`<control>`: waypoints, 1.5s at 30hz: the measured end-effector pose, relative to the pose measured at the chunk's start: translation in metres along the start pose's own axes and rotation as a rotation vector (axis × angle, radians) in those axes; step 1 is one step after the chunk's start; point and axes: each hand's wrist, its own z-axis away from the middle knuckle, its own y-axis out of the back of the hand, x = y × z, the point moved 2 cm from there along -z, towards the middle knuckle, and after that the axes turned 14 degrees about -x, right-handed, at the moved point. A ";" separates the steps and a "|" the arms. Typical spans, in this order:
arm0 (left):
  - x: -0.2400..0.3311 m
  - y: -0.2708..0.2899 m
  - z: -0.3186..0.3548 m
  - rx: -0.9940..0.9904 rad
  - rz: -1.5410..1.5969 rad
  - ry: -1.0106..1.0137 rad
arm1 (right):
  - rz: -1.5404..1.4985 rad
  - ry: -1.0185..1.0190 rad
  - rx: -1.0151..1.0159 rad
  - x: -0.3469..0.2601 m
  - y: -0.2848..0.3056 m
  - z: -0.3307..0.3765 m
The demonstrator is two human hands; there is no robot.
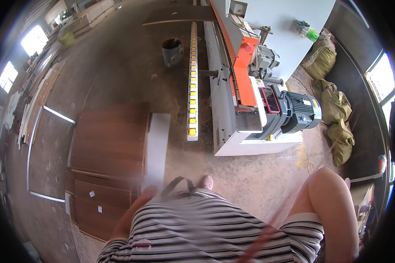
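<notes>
My left hand (149, 193) hangs low beside my striped shirt, smeared by motion, so its fingers cannot be made out. The nearest things to it are a stack of brown wood-grain panels (109, 140) and a narrow white board (159, 144) on the floor. My bent right arm (331, 199) shows at the lower right, but its hand is out of view. A blurred red strip (274, 219) runs slantwise across the front of my body. A dark strap (178, 185) sticks out at my waist.
Ahead stands a white and orange machine (245, 79) with a grey motor (303, 109) and a red-edged phone (270, 100). A rail with yellow rollers (192, 101) runs alongside. Farther off is a bucket (172, 52). Stuffed sacks (335, 103) line the right wall; long boards (41, 92) lie left.
</notes>
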 end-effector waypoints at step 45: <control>0.118 -0.038 0.005 -0.190 0.284 0.042 | -0.966 -1.566 -0.503 -0.124 -0.422 0.349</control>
